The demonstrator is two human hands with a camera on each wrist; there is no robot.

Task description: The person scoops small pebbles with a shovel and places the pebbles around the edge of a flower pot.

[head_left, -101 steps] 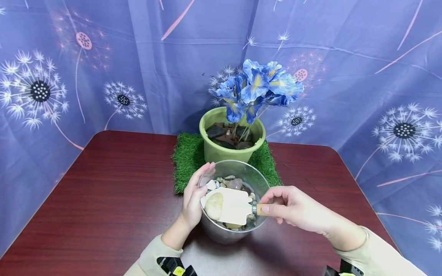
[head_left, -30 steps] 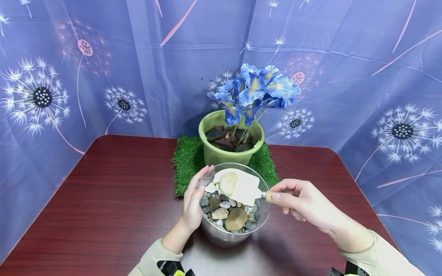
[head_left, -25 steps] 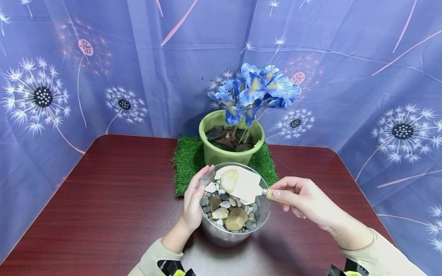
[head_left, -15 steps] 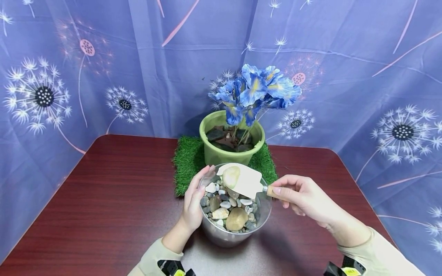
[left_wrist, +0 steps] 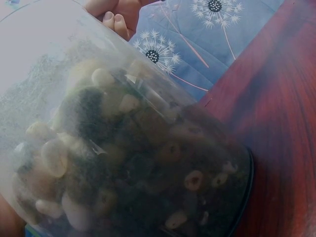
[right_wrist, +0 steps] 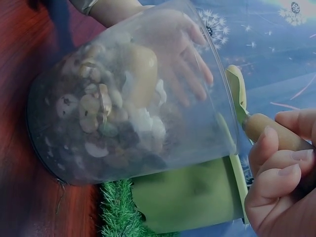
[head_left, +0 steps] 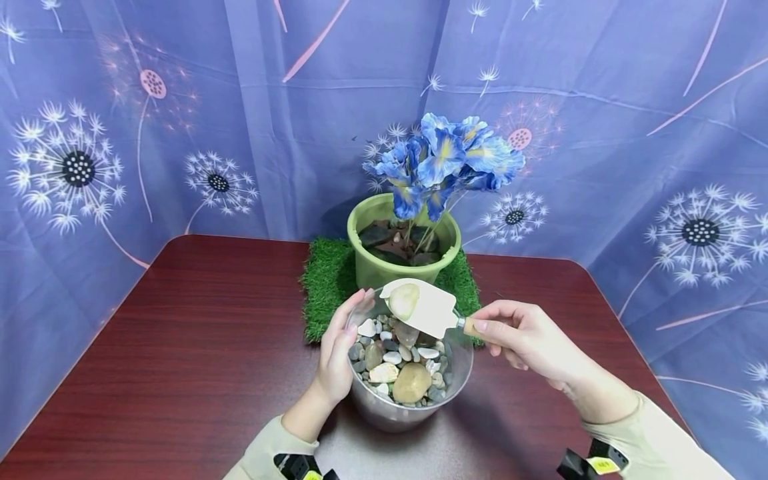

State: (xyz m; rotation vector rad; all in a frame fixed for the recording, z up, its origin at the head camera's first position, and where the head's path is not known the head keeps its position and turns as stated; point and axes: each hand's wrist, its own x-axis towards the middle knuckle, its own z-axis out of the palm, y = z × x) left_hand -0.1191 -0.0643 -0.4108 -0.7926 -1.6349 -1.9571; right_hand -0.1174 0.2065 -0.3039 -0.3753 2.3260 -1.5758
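My right hand grips the wooden handle of a small trowel, its thumb on top. A large pale stone lies on the trowel's white blade, which hangs over the far rim of a clear plastic bucket. Inside the bucket lies a bed of mixed pebbles with a big tan stone at the near side. Against the bucket's left wall rests my left hand; the right wrist view shows its fingers lying straight through the clear plastic.
Close behind the bucket stands a green flowerpot with blue irises and dark stones in it. The pot sits on a square of artificial grass. A dandelion-print cloth hangs behind the dark red table.
The trowel with the pale stone on it has risen from low over the pebbles toward the bucket's far rim, uncovering the pebbles. My left hand keeps its place on the bucket.
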